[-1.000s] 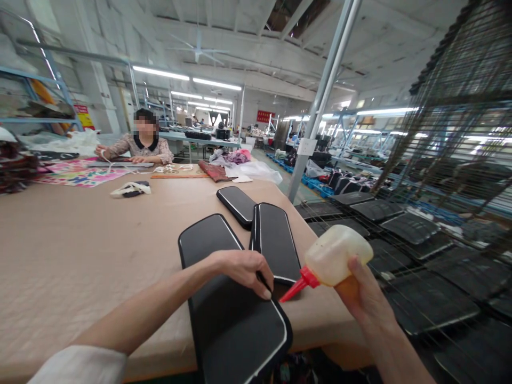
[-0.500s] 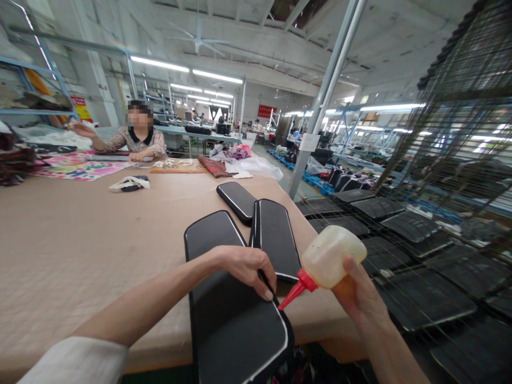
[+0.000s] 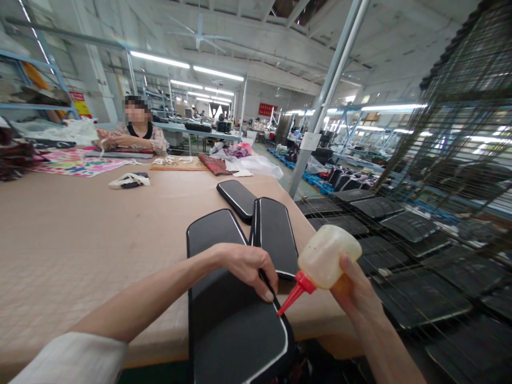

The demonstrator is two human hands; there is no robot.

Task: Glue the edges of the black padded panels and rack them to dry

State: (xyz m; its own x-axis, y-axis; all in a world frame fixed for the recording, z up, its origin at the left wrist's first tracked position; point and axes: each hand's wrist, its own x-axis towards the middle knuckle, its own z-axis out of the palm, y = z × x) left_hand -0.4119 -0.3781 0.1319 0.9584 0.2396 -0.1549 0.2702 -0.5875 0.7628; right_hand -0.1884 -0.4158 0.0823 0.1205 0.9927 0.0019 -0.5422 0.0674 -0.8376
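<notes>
A long black panel with rounded corners and a white line along its rim (image 3: 236, 328) lies over the table's near edge. My left hand (image 3: 252, 269) pinches its right rim between thumb and fingers. In my right hand (image 3: 354, 282) is a squeeze bottle (image 3: 328, 256), pale and translucent, tipped downward. Its red nozzle (image 3: 294, 296) points at the white line on the right rim, just below my left thumb; the tip appears to touch it. Beyond my left hand lie two more dark, white-edged pieces, a nearer one (image 3: 278, 237) and a farther one (image 3: 237, 198).
A brown-covered table (image 3: 80, 234) stretches left. Across it sits a co-worker (image 3: 138, 130) with hands over a flat piece. A cloth bundle (image 3: 130, 180) lies mid-table. On my right, a wire rack (image 3: 460, 229) holds several black panels; a metal post (image 3: 320, 101) stands by the corner.
The nozzle has slid slightly down along the rim's white line, the bottle shifting a little left. My left hand keeps its grip. The co-worker's raised hand has come down to the other.
</notes>
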